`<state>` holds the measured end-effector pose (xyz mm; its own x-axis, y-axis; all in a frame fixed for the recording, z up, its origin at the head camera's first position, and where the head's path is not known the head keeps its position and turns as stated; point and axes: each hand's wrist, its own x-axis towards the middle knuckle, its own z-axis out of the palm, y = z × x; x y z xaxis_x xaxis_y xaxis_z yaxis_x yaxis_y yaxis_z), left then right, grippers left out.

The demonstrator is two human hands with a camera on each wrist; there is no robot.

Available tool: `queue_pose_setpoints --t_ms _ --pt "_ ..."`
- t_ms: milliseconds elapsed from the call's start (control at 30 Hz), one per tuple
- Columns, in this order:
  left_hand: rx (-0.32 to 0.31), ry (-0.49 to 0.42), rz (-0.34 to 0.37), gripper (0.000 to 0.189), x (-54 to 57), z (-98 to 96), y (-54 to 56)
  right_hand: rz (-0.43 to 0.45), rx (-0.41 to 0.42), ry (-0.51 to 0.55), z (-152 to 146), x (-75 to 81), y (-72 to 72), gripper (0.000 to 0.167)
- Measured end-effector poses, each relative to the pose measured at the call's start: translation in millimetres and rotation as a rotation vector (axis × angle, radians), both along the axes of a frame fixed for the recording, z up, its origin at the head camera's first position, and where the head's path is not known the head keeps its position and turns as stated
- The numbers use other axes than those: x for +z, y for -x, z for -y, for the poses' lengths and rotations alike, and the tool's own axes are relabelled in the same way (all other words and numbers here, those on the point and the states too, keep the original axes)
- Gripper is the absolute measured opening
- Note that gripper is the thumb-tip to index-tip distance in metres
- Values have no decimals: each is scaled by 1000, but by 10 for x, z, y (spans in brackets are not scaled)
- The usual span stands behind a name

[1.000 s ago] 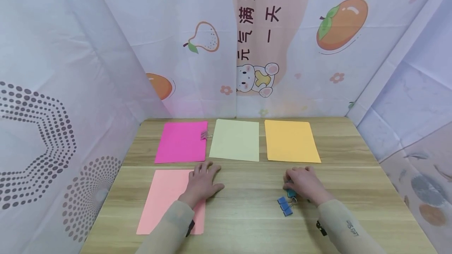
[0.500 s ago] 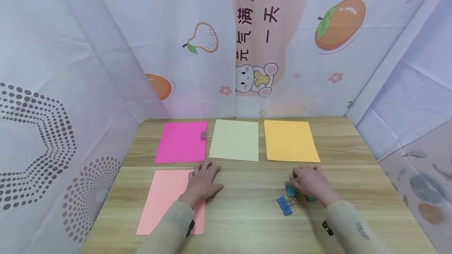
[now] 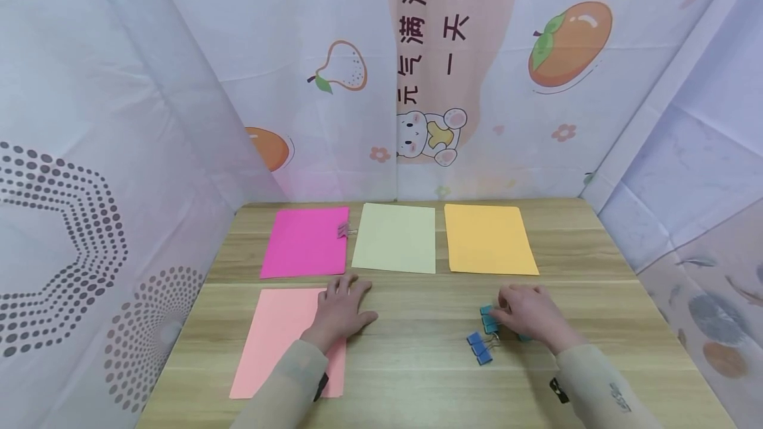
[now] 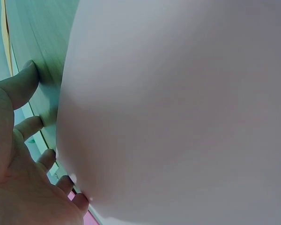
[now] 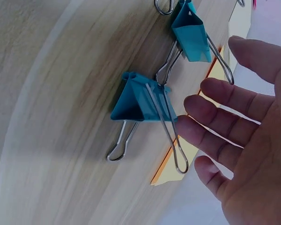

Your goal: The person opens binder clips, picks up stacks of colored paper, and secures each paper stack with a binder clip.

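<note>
My right hand (image 3: pixel 530 313) is low over the table beside a teal binder clip (image 3: pixel 490 320). In the right wrist view its fingers are loosely bent, with a gap between thumb and forefinger; the wire handle of the upper teal clip (image 5: pixel 192 40) reaches to the forefinger. A second teal clip (image 5: pixel 140 101) lies by the other fingertips, mostly hidden under the hand in the head view. A blue binder clip (image 3: pixel 479 348) lies just nearer. My left hand (image 3: pixel 340 310) rests with spread fingers at the right edge of a light pink sheet (image 3: pixel 280 336), holding nothing.
Along the back lie a magenta sheet (image 3: pixel 304 243) with a small pinkish binder clip (image 3: pixel 343 230) at its right edge, a pale green sheet (image 3: pixel 395 238) and an orange-yellow sheet (image 3: pixel 490 238). Printed curtains (image 3: pixel 334 151) enclose the wooden table (image 3: pixel 417 363) at back and sides.
My right hand has drawn back to the right from the teal binder clip, which now shows more fully. The left hand stays in place.
</note>
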<state>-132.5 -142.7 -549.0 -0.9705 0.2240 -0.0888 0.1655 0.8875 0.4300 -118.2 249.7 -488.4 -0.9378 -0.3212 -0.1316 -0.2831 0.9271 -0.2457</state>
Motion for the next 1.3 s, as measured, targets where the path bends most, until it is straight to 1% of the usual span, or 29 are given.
queue_pose_setpoints --t_ms 133,333,533,833,967,1133,1300 --pt "-1 -5 1 64 4 1 -2 3 -1 7 -31 -25 -18 21" --pt "0 -2 5 64 4 3 -2 5 7 14 -54 -18 -33 23" --pt "3 2 4 64 0 5 2 9 12 25 -69 -43 -46 19" --pt "1 1 6 65 -18 10 12 -1 10 33 -74 -85 -76 18" --pt "0 -3 4 64 -26 15 17 -15 22 46 -71 -95 -77 18" --pt "-7 11 16 64 -2 13 19 -12 16 65 -53 -108 -72 19" --pt "-15 14 19 63 49 2 6 -16 22 89 -40 -126 -61 19"
